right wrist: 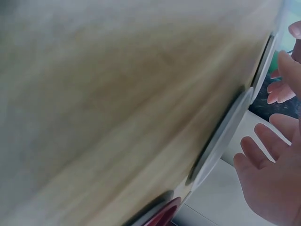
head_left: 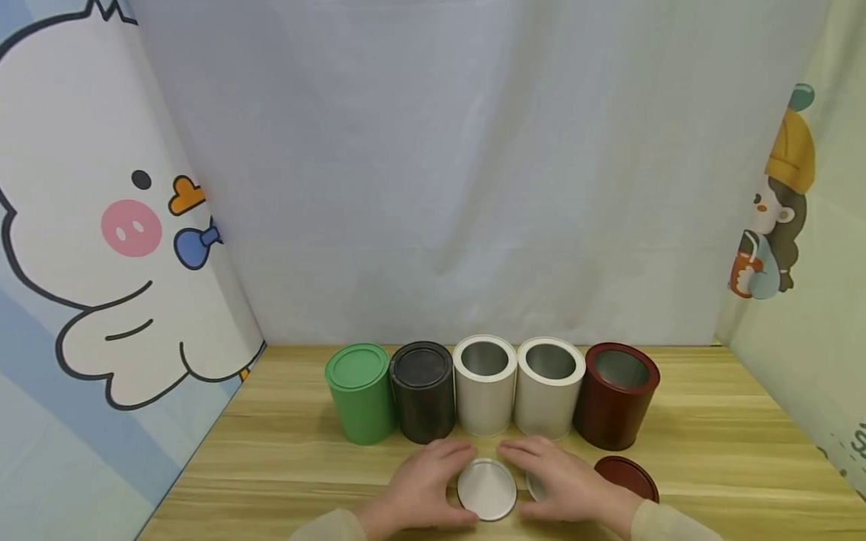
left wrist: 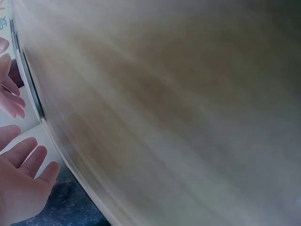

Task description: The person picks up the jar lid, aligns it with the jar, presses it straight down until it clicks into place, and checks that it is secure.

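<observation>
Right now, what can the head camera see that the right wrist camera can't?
Only the head view shows the whole row of cans: the green can, black can, two white cans and dark red can.

Only the right wrist view shows a blurred, close stretch of the wooden table.

Both show the right hand, the left hand, the silver lid and the dark red lid.

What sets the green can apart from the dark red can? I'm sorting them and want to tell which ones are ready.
The green can stands at the left end of the row with its lid on. The dark red can stands at the right end, open, showing a silvery inside. Its lid seems to be the dark red one lying flat on the table in front of it. Both stand upright and look alike in shape and size.
</observation>
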`<state>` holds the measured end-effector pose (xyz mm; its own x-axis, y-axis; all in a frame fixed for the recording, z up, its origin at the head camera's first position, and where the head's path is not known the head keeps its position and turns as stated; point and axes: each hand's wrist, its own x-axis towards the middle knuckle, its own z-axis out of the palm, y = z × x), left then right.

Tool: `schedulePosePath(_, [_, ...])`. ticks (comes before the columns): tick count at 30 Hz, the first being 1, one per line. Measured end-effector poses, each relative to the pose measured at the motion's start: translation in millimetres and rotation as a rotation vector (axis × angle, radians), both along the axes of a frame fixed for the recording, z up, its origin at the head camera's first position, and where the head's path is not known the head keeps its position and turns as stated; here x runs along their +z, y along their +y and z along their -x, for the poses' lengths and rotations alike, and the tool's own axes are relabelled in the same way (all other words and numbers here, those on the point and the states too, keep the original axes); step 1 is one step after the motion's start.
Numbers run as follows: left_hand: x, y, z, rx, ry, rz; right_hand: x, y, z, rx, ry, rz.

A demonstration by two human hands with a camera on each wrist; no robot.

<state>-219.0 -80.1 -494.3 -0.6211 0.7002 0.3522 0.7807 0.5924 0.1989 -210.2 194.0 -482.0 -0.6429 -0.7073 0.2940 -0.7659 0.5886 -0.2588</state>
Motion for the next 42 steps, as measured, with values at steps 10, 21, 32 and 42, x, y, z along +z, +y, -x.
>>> schedulePosePath(10, [-2.5,0,2.0,-0.021,-0.034,0.035,-12.8,-1,6.2,0.056,0.041,-0.015])
schedulePosePath(21, [-4.6,0,5.7,-0.018,-0.079,0.052,-10.0,-5,5.6,0.059,0.024,-0.042])
schedulePosePath(32, [-7.4,-2,11.3,-0.082,-0.026,0.049,-13.8,-7,7.6,0.087,0.07,-0.014])
schedulePosePath(42, [-7.0,-2,14.5,-0.103,-0.058,0.051,-15.2,-10,6.3,0.089,0.074,0.027])
